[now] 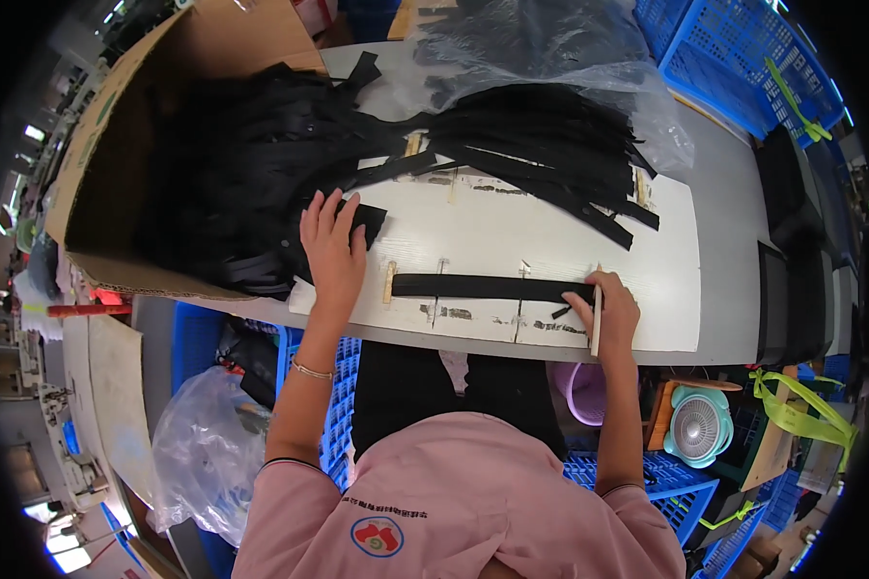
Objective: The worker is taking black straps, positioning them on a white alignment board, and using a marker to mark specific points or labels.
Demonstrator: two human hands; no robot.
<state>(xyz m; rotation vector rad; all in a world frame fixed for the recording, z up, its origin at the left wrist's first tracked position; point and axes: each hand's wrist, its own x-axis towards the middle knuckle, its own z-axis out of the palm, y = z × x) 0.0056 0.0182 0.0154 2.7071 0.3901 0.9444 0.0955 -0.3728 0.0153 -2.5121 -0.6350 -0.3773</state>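
A black fabric strip lies lengthwise on the white board, between a tan tape mark and my right hand. That hand is closed around a thin pale stick, its thumb and fingertips at the strip's right end. A short black piece sticks out by the thumb. At the box's right side, my left hand rests with its fingers stretched out on the heap of black strips. A wide black strip end shows beside its fingertips; whether the fingers grip anything there is hard to see.
A cardboard box with the heap stands at the left. A fanned bundle of black strips lies across the board's far side, with clear plastic bags behind. Blue crates are at the far right; a small teal fan sits below the table.
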